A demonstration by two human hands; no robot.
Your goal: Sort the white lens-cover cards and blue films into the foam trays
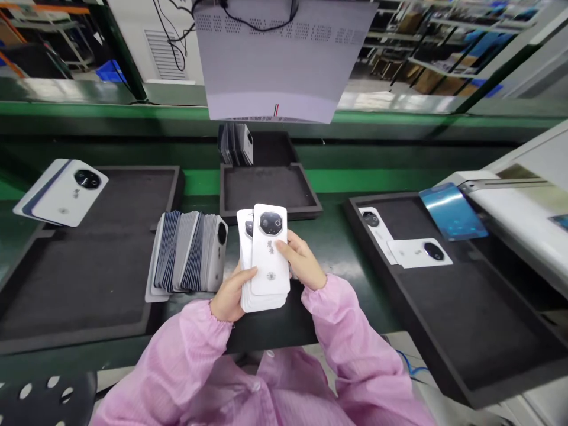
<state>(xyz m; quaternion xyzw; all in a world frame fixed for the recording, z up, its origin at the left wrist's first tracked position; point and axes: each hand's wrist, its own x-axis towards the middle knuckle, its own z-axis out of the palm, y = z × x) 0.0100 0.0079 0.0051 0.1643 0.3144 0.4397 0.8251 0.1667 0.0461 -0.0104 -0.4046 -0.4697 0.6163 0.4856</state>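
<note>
A stack of white phone back covers, each with a dark camera patch near its top, is held between my two hands above the near edge of the bench. My left hand grips the stack's lower left side, thumb on top. My right hand pinches the top cover at its right edge; that cover sits shifted and slightly raised from those beneath. Just left of my left hand, a long leaning row of white and dark-blue covers rests at the left tray's edge.
Black foam trays lie at the left, the middle back and the right. Several covers fan out on the left tray. White covers and a blue glossy sheet lie on the right one. A grey panel hangs ahead.
</note>
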